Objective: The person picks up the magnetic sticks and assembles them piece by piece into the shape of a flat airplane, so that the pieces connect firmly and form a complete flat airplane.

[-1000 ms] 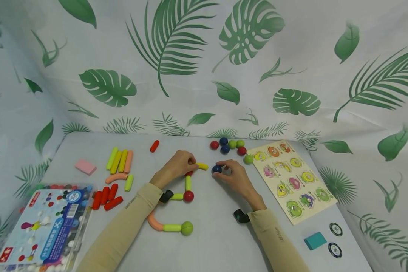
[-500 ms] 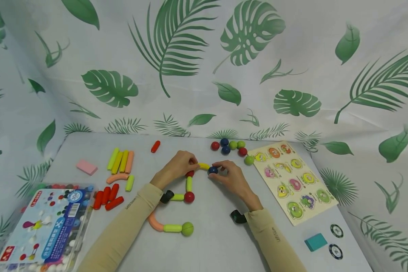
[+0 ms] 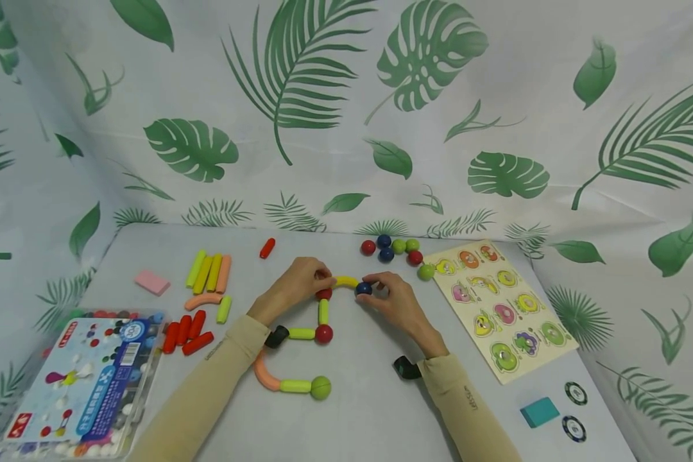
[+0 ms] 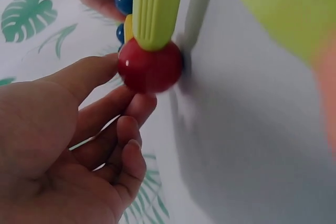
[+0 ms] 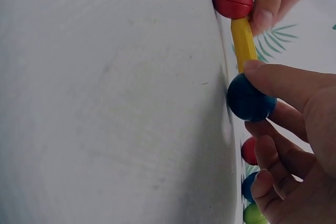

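Note:
My left hand [image 3: 296, 283] pinches a red ball [image 4: 151, 66] where a yellow curved rod [image 3: 346, 281] joins it; the fingertips are partly hidden behind the ball. Between thumb and fingers, my right hand [image 3: 397, 299] holds a dark blue ball [image 5: 251, 97] against the rod's other end. A light green rod [image 3: 323, 312] runs from the held red ball to a second red ball [image 3: 323, 333], from which another green rod [image 3: 301, 333] goes left. Nearer me, an orange curved rod [image 3: 265, 375] leads through a green rod [image 3: 295, 386] to a green ball [image 3: 321, 387]. My left sleeve hides part of this chain.
Loose balls [image 3: 385, 255] lie at the back, beside a fruit puzzle board [image 3: 499, 308]. Yellow rods [image 3: 208, 273] and red rods [image 3: 184, 330] lie left, near a pink block [image 3: 152, 282] and a parts box [image 3: 72, 382]. A teal block [image 3: 539, 412] and two round chips [image 3: 575, 393] lie right.
My right hand has moved left with the blue ball and brought it against the yellow rod's end. My left hand has stayed about in place.

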Demonstrator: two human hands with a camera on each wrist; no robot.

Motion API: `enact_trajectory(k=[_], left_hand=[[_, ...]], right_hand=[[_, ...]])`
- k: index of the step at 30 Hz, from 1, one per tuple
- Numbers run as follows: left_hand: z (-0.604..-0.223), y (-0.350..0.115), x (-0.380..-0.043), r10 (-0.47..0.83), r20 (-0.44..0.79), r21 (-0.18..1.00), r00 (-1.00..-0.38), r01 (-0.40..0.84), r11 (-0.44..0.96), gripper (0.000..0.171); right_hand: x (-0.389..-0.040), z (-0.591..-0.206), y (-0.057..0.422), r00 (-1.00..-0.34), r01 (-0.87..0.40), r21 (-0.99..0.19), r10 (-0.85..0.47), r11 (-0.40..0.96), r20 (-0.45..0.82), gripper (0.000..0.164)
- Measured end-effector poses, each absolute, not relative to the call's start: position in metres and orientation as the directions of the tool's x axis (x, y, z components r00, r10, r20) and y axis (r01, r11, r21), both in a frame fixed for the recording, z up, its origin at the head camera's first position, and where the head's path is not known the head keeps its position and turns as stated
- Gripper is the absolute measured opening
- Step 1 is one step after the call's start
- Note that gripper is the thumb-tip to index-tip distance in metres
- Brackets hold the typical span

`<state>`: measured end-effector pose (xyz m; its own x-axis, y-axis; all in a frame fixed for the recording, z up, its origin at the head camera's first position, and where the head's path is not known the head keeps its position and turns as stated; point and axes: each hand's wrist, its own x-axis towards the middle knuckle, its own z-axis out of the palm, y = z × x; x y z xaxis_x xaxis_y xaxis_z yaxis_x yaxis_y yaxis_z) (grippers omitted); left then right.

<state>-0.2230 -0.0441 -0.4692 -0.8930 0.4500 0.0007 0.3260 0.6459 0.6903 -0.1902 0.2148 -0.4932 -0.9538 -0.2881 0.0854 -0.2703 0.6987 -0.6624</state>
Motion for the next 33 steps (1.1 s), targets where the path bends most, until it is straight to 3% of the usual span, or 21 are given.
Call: enact_trajectory(k=[9,18,25,33], left_hand=[[-0.472,-0.105,-0.213,0.226,0.12,0.692,-0.967,0.245,0.68,0.023],[-0.471,-0.164,-0.197,-0.138,0.167,0.625,-0.976,-0.003,0.78,0.023],[-0.47,-0.174,-0.185,-0.199,0.129,0.567,-0.971,-0.093,0.819,0.023],[-0.47,-0.171,-0.185,-0.148,0.164,0.381,-0.975,-0.075,0.921,0.019]], right_hand=[[-0.19,-0.495,0.216,-0.953,-0.27,-0.67,-0.292,0.692,0.082,0.044],[-0.187,-0.493,0.219,-0.959,-0.245,-0.674,-0.274,0.697,0.066,0.045],[-0.184,-0.492,0.224,-0.968,-0.214,-0.683,-0.247,0.698,0.051,0.046],[-0.184,-0.491,0.223,-0.967,-0.223,-0.672,-0.248,0.706,0.061,0.045]])
